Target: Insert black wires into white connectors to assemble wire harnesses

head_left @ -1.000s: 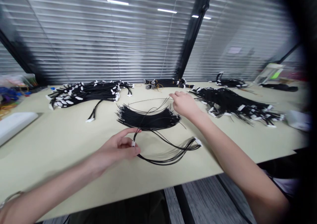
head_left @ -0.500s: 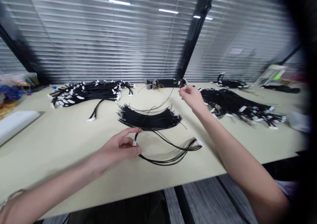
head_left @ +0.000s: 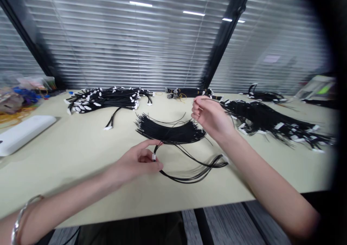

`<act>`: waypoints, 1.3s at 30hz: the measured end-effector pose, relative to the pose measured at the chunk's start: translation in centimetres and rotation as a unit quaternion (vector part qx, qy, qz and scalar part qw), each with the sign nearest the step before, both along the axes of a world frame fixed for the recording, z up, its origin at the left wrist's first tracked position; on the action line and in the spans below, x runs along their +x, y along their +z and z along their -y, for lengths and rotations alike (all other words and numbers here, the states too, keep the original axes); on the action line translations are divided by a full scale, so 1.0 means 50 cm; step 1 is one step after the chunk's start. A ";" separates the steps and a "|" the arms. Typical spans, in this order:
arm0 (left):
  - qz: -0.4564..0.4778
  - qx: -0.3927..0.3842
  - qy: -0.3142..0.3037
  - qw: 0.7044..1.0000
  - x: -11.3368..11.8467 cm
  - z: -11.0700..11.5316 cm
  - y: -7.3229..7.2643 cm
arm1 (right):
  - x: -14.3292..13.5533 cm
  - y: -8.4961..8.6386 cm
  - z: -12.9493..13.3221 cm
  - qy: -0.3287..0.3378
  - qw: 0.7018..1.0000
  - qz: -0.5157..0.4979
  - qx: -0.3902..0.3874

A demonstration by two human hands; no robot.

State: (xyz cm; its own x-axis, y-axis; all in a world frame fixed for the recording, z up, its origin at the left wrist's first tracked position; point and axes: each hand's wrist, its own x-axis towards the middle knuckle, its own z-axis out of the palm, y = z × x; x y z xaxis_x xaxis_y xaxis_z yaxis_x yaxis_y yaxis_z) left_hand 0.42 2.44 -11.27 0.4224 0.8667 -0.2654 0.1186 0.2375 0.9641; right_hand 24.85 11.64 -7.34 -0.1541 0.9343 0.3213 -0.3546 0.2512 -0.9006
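My left hand (head_left: 142,159) pinches a black wire harness (head_left: 187,181) by its white connector (head_left: 154,157). The harness loops right across the table to a second white connector (head_left: 225,159). Just behind it lies a curved bundle of loose black wires (head_left: 170,131), with a few thin strands arching above it. My right hand (head_left: 210,115) is raised over the right end of that bundle, fingers curled together. A thin dark wire (head_left: 214,100) shows at its fingertips and across the back of the hand; where its other end goes is hard to make out.
Piles of black harnesses with white connectors lie at the back left (head_left: 108,99) and the right (head_left: 271,120). Tied bundles (head_left: 189,92) sit near the window blinds. A white box-like object (head_left: 27,134) rests at the left, and the table's front edge (head_left: 162,218) is close.
The view has swung left, so things appear further right. My right hand has turned and its fingers have curled in more. The strand near its fingertips now sits lower. My left hand keeps its hold.
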 end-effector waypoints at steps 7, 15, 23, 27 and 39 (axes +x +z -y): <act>0.030 0.023 0.002 0.999 -0.002 -0.003 -0.014 | -0.093 -0.019 0.125 0.093 0.980 0.168 0.051; 0.014 0.061 -0.007 0.998 -0.005 -0.006 -0.025 | -0.119 -0.072 0.140 0.038 0.915 0.390 0.091; 0.010 0.065 -0.016 0.998 -0.010 -0.007 -0.029 | -0.111 -0.079 0.125 0.043 0.868 0.465 0.169; 0.015 0.059 -0.008 0.998 -0.011 -0.008 -0.032 | -0.112 -0.080 0.129 0.048 0.859 0.476 0.181; 0.005 0.060 -0.009 0.998 -0.009 -0.003 -0.021 | -0.112 -0.087 0.134 0.051 0.831 0.500 0.238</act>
State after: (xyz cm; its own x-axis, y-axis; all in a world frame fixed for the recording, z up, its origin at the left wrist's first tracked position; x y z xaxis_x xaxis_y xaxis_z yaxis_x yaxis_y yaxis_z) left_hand -0.01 2.57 -12.33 0.4400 0.8843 -0.1563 0.1116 0.1189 0.9866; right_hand 19.24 4.95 -11.70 -0.6366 0.7045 0.3137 0.4711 0.6773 -0.5651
